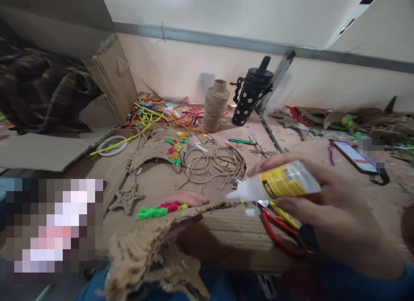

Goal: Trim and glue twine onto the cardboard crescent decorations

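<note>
My right hand (pixel 326 202) is closed around a clear glue bottle (pixel 281 182) with a yellow label, tilted so its nozzle points left, just above the edge of a twine-covered cardboard piece (pixel 145 240). Behind that piece, my left hand (pixel 189 198) shows only in part, its fingers against the far side of the edge; the rest is hidden. Green, pink and yellow fuzzy decorations (pixel 155 211) line the piece's top edge. A twine-covered star (pixel 177 266) hangs beneath the piece. Red-and-yellow-handled pliers (pixel 280 232) lie below the bottle.
Beyond are a twine crescent (pixel 155 148), a twine star (pixel 127 199), loose twine (pixel 207 163), a twine spool (pixel 216 105), a black flowered tumbler (pixel 250 96) and coloured pipe cleaners (pixel 152 115). An open cardboard box (pixel 111 81) stands left; a phone (pixel 354 156) lies right.
</note>
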